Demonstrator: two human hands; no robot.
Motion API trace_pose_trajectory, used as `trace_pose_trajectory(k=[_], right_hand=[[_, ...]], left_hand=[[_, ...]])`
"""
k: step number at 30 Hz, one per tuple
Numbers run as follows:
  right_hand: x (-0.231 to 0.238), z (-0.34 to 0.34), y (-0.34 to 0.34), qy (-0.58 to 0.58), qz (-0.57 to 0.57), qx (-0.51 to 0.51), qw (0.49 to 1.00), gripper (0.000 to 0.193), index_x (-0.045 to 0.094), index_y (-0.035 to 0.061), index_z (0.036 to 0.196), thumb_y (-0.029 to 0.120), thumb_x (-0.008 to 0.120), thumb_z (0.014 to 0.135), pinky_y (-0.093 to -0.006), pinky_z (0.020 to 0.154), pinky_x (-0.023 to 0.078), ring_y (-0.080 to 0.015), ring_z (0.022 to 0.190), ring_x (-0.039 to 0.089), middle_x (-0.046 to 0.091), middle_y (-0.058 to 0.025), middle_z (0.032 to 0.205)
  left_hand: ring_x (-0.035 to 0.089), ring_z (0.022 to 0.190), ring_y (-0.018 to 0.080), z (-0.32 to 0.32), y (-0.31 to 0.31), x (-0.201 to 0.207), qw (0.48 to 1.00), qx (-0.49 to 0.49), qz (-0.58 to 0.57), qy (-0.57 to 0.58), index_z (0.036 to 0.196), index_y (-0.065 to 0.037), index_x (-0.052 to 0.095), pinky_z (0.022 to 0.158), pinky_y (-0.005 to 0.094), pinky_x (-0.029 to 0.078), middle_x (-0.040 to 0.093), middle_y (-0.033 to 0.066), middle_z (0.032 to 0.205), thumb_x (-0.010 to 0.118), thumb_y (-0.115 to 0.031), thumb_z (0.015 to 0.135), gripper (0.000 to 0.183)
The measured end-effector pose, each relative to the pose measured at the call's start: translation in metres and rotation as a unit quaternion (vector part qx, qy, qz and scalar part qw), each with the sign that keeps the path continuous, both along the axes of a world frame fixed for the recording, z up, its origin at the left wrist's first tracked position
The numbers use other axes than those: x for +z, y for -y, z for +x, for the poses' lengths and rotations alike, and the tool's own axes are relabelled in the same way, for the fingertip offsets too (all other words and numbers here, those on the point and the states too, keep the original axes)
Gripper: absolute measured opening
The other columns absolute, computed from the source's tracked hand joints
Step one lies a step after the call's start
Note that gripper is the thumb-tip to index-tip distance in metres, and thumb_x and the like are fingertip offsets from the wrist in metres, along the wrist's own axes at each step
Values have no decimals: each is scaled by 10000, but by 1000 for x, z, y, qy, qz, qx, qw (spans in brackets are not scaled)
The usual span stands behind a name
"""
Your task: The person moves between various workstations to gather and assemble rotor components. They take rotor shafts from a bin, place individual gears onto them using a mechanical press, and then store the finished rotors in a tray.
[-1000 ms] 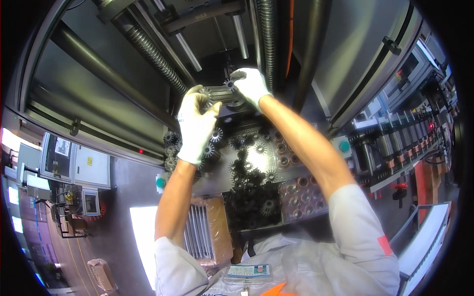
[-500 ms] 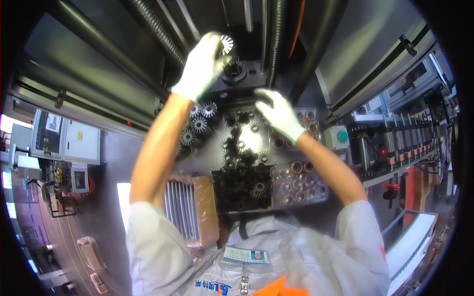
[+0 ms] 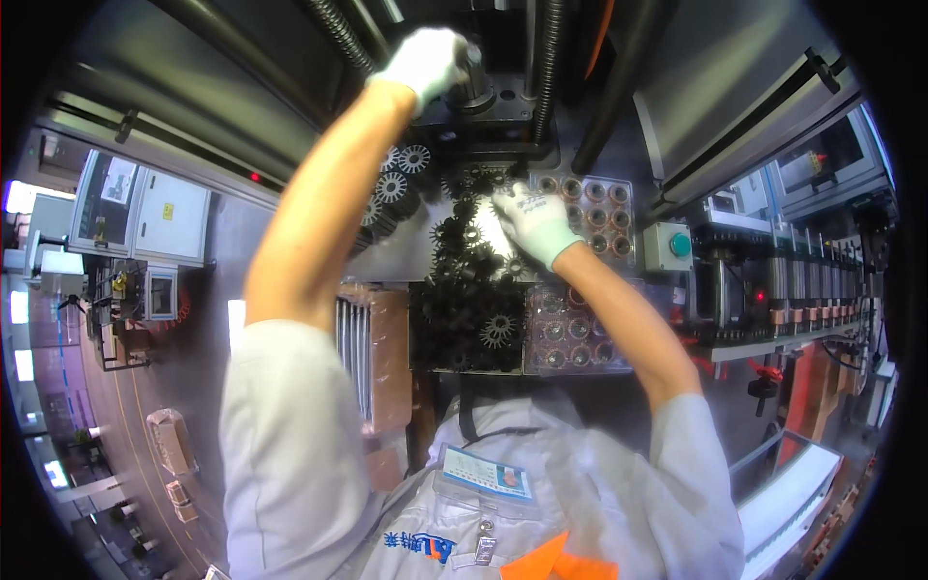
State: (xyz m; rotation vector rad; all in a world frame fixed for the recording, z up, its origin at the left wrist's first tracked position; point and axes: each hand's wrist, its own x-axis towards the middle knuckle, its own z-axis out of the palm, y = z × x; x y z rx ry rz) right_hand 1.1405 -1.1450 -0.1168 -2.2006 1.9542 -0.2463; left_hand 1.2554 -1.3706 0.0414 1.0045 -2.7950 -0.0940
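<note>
My left hand (image 3: 425, 68), in a white glove, is at the upright metal post (image 3: 472, 82) of the press fixture. Its fingers are curled closed at the top of the post; what they hold is hidden. My right hand (image 3: 534, 222), also gloved, is over the metal table beside a spread of small dark toothed rings (image 3: 474, 232). Its thumb and forefinger are apart, and I see nothing between them. Larger slotted discs (image 3: 391, 186) stand in stacks left of these rings. More dark toothed parts fill a black tray (image 3: 498, 331) nearer me.
Clear trays hold copper-coloured rings, one behind my right hand (image 3: 597, 217) and one nearer me (image 3: 580, 358). A control box with a green button (image 3: 681, 245) stands at the right. A cardboard box (image 3: 390, 358) is at the near left. Thick dark bars and a coiled spring flank the post.
My left hand has moved onto the post, and the slotted disc it held no longer shows. My right hand has come down nearer the small toothed rings. The view has shifted slightly.
</note>
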Motion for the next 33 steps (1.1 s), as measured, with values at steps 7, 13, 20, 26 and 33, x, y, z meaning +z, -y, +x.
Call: trace_pose_trajectory(k=[7,13,20,26,33], right_hand=[[-22,5,15,10,-55,35,998,185,629,128,1046,113,601,864,-465,735,549,-338,923,692,665,-147,1018],[-5,-12,3,306,-39,-6,951,429,651,146,1282,76,558,870,-469,861,507,-386,972,604,572,-213,1053],[52,-8,9,374,10,28,927,209,729,27,1067,65,688,866,-305,837,538,-180,933,688,647,-68,1035],[102,0,76,588,-67,-75,803,270,689,-28,1176,25,650,913,-227,674,508,-67,759,622,710,-34,952],[116,-14,154,412,-185,-155,879,304,728,4,1158,61,651,869,-278,670,535,-114,694,665,760,-97,920]], left_hand=[[677,1032,362,71,-86,-14,985,-32,-116,-126,1392,-91,539,876,439,551,583,201,1337,722,-311,888,580],[725,884,285,279,-205,-82,926,237,287,63,1074,-130,746,828,391,567,747,125,944,703,-312,860,285],[674,1038,379,306,-246,-195,919,320,230,-14,1202,-30,688,937,430,516,718,217,1046,730,-326,779,518],[701,884,304,336,-272,-215,867,397,260,-154,1100,-40,667,802,403,547,720,165,973,693,-183,777,354],[655,840,149,393,-336,-201,672,375,569,-290,1228,30,597,763,306,543,688,83,989,689,-206,936,386]])
